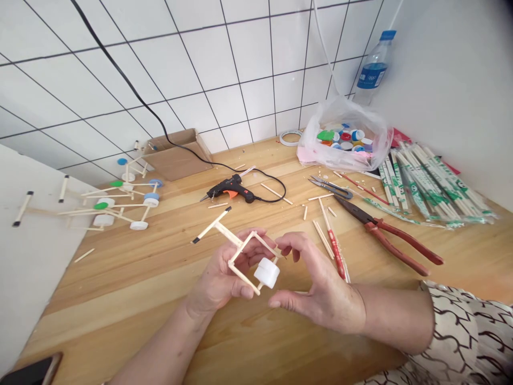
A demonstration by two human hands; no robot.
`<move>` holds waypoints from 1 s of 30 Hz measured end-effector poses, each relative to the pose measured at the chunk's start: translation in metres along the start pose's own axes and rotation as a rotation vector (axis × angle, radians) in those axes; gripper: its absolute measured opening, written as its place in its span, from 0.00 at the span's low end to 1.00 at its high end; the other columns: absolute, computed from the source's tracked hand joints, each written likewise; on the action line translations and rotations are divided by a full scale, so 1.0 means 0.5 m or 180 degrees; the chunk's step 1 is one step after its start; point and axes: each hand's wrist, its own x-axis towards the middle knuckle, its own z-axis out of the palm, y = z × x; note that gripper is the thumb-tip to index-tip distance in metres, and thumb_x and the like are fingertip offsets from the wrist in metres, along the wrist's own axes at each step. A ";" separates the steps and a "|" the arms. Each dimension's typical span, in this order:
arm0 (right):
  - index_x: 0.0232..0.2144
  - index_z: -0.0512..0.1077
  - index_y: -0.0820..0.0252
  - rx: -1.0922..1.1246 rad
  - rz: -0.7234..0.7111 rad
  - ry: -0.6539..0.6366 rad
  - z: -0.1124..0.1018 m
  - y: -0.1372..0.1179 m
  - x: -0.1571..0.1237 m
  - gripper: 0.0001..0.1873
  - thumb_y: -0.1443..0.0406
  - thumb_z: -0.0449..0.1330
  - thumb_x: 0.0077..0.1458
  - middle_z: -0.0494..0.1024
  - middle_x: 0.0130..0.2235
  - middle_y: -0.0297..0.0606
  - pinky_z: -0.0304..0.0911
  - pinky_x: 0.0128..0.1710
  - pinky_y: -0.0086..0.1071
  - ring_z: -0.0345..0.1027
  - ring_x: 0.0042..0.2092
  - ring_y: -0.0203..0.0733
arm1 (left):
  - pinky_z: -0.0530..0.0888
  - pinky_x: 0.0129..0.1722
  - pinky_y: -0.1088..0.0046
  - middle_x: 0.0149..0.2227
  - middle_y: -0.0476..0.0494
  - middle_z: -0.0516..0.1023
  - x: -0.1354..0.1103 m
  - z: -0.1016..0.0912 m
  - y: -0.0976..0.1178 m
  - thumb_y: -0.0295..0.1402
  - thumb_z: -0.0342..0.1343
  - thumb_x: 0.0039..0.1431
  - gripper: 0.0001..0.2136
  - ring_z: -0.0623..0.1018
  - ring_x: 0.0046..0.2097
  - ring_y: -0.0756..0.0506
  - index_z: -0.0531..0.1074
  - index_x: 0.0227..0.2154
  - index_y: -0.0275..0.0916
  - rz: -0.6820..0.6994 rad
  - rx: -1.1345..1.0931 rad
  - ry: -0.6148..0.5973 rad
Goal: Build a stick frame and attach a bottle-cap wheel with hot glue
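Your left hand clamps the stick frame, its white wheel facing your right hand, thumb and fingers parted.

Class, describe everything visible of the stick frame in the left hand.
The stick frame has pale, wood-like sticks joined at angles, a stem ending in a black-tipped crossbar, and a white, plastic-looking wheel opposite. The left hand holds it tilted above the table; whether the right hand touches it is unclear.

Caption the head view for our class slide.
Left hand holds a stick frame with white caps; right hand close by.
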 end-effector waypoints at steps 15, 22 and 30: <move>0.46 0.67 0.59 -0.0856 -0.1091 -0.0147 -0.004 -0.001 0.000 0.18 0.61 0.59 0.53 0.57 0.54 0.48 0.59 0.51 0.44 0.53 0.57 0.50 | 0.71 0.40 0.71 0.39 0.42 0.78 -0.001 0.008 -0.011 0.30 0.71 0.32 0.33 0.74 0.45 0.40 0.70 0.47 0.41 -0.0145 -0.0077 -0.0231; 0.44 0.68 0.59 -0.0755 -0.1066 -0.0131 0.001 0.000 0.004 0.13 0.63 0.58 0.55 0.60 0.53 0.48 0.57 0.53 0.44 0.53 0.58 0.49 | 0.71 0.41 0.72 0.40 0.44 0.78 0.001 0.010 -0.013 0.27 0.70 0.33 0.31 0.75 0.44 0.42 0.71 0.46 0.42 -0.0241 -0.0178 -0.0271; 0.41 0.69 0.61 -0.0683 -0.1122 -0.0028 0.003 0.001 0.005 0.11 0.65 0.58 0.55 0.61 0.52 0.48 0.59 0.51 0.44 0.54 0.57 0.49 | 0.72 0.40 0.70 0.41 0.41 0.77 0.003 0.012 -0.013 0.28 0.69 0.33 0.30 0.74 0.45 0.40 0.71 0.46 0.39 -0.0315 -0.0147 -0.0288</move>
